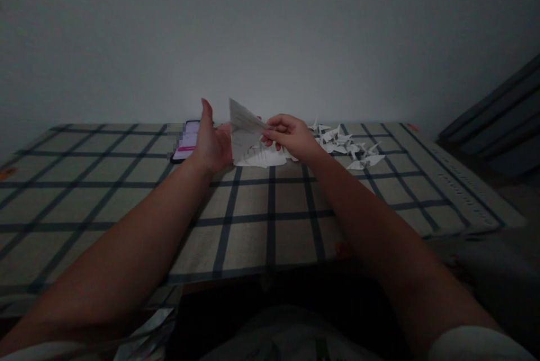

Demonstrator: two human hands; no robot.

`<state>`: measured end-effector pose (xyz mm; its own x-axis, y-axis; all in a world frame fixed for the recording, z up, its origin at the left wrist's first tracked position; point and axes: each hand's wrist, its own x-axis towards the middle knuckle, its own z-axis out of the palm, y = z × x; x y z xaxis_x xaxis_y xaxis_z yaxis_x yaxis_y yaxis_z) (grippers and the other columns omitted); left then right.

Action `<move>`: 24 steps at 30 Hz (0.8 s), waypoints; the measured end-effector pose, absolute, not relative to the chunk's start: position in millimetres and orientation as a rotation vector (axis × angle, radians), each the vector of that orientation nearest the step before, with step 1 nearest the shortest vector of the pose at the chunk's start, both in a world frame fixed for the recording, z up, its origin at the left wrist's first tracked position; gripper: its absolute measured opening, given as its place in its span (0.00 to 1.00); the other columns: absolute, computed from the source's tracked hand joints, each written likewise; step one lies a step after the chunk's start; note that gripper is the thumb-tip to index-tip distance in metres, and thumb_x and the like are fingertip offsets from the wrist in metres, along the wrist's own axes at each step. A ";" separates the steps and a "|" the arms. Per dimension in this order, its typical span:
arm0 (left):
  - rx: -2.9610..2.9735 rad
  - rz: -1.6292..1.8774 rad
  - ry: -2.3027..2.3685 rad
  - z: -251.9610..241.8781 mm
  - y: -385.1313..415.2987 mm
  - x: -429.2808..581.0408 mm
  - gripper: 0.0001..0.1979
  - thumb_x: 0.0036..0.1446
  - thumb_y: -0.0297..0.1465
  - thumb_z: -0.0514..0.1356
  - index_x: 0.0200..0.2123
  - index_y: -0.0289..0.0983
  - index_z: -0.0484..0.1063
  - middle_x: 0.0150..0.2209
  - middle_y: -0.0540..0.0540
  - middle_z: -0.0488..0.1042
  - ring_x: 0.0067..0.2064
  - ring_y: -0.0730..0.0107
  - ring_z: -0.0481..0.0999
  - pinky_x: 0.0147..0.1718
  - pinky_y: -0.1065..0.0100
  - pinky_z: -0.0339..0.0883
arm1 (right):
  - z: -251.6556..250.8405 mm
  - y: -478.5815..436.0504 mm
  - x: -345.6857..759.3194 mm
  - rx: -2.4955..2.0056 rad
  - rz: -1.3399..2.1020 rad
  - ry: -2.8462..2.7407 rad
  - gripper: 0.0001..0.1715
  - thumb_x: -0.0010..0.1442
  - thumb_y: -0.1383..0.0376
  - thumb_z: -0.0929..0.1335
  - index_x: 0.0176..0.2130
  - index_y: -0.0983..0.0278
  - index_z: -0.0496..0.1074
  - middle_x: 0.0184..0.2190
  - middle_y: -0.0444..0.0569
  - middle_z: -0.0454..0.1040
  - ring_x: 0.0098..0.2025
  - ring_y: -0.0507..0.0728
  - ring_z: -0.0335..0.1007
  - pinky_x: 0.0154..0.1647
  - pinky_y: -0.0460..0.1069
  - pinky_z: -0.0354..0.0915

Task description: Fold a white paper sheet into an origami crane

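Observation:
A folded piece of white paper (pixel 244 127) stands tilted up over the table. The thumb and fingers of my right hand (pixel 291 133) pinch its right side. My left hand (pixel 213 144) is open at the paper's left edge, thumb raised and palm turned toward it. The paper hides part of the left fingers, so I cannot tell whether they touch it. More white paper (pixel 257 159) with dark marks lies on the table below the held piece. Right of my right hand sits a heap of folded paper cranes (pixel 341 141).
A phone (pixel 186 144) with a lit screen lies behind my left wrist. The checked tablecloth (pixel 253 237) covers the table, whose back edge meets a grey wall (pixel 270 29). A dark slatted object (pixel 502 119) stands beyond the right end. The light is dim.

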<state>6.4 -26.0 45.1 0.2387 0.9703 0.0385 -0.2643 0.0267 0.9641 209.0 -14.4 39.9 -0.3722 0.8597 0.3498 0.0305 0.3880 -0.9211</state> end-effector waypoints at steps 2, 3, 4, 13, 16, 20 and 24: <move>1.113 0.990 0.769 46.8 -26.1 6.0 0.50 0.50 0.73 0.50 0.44 0.32 0.81 0.42 0.32 0.83 0.47 0.46 0.83 0.44 0.53 0.78 | 41.1 -14.2 211.1 -0.760 1.078 -1.716 0.08 0.57 0.62 0.72 0.39 0.60 0.74 0.33 0.44 0.76 0.35 0.52 0.71 0.33 0.46 0.64; 1.126 0.930 0.807 45.9 -25.6 6.6 0.44 0.48 0.70 0.57 0.40 0.33 0.81 0.39 0.33 0.83 0.41 0.50 0.83 0.39 0.57 0.78 | 41.1 -13.5 212.4 -0.757 1.056 -1.729 0.07 0.56 0.64 0.71 0.38 0.60 0.75 0.33 0.44 0.76 0.36 0.52 0.71 0.34 0.46 0.65; 1.160 0.924 0.868 44.4 -24.9 7.7 0.34 0.47 0.62 0.67 0.37 0.35 0.81 0.36 0.37 0.83 0.36 0.56 0.82 0.35 0.61 0.77 | 40.6 -12.4 213.6 -0.765 1.031 -1.750 0.08 0.56 0.65 0.70 0.38 0.60 0.76 0.34 0.45 0.76 0.36 0.53 0.71 0.35 0.46 0.65; 1.299 1.073 0.990 37.6 -25.6 11.3 0.17 0.42 0.40 0.77 0.32 0.35 0.82 0.31 0.43 0.83 0.30 0.65 0.80 0.33 0.66 0.76 | 42.7 -8.6 214.4 -0.896 1.021 -1.594 0.14 0.62 0.56 0.70 0.45 0.59 0.78 0.37 0.46 0.76 0.39 0.54 0.71 0.38 0.47 0.66; 1.348 1.130 1.050 32.9 -21.8 9.2 0.19 0.43 0.42 0.77 0.34 0.35 0.83 0.32 0.43 0.83 0.30 0.66 0.79 0.31 0.67 0.74 | 47.4 -12.2 213.8 -0.938 1.069 -1.573 0.14 0.60 0.55 0.73 0.41 0.61 0.78 0.34 0.46 0.76 0.39 0.54 0.71 0.38 0.47 0.67; 1.485 1.083 1.164 29.6 -17.5 5.1 0.20 0.43 0.44 0.76 0.35 0.36 0.84 0.34 0.42 0.84 0.31 0.64 0.79 0.31 0.67 0.73 | 46.5 -9.8 216.6 -0.912 0.993 -1.641 0.08 0.56 0.61 0.75 0.36 0.62 0.78 0.36 0.47 0.78 0.41 0.54 0.74 0.45 0.49 0.69; 1.533 1.012 1.164 34.3 -18.5 3.8 0.21 0.44 0.45 0.76 0.37 0.37 0.85 0.35 0.42 0.84 0.33 0.62 0.80 0.35 0.64 0.74 | 39.9 -5.7 217.7 -0.913 1.001 -1.737 0.08 0.55 0.61 0.74 0.34 0.63 0.77 0.33 0.47 0.79 0.38 0.54 0.74 0.44 0.50 0.68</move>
